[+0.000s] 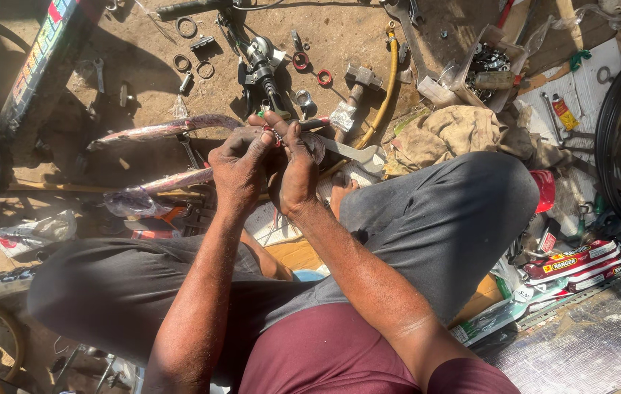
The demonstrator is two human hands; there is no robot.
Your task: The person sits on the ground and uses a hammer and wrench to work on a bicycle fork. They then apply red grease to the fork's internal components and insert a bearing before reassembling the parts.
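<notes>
Both hands raised together, mid-frame, fingers pinched.
Left hand [237, 166] and right hand [297, 169] touch at the fingertips, backs toward camera; bare forearms run up from lower centre, converging; knees spread wide.

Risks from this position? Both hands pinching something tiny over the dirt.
1. The small part pinched between left hand and right hand might slip and get lost among the rings and tools on the dirt floor.
2. The fingers look greasy, so grip is probably weak.
3. Hard shadows hide detail.
</notes>
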